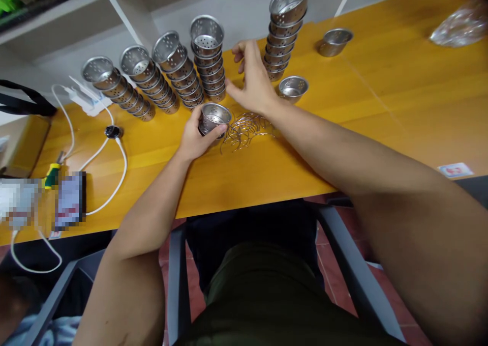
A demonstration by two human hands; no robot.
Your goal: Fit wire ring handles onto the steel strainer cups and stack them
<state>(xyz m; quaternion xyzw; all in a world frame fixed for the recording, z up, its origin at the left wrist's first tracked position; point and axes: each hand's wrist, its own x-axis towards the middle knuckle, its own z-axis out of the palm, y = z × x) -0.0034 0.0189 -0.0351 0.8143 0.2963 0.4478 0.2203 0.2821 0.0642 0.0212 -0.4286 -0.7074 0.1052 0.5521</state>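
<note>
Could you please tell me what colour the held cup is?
Shiny silver cup, perforated with holes; head view.

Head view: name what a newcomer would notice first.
Five stacks of perforated metal cups line the far side of the yellow table. At the centre, the left hand grips a single cup beside a tangle of wire loops, while the right hand hovers between the stacks.
</note>
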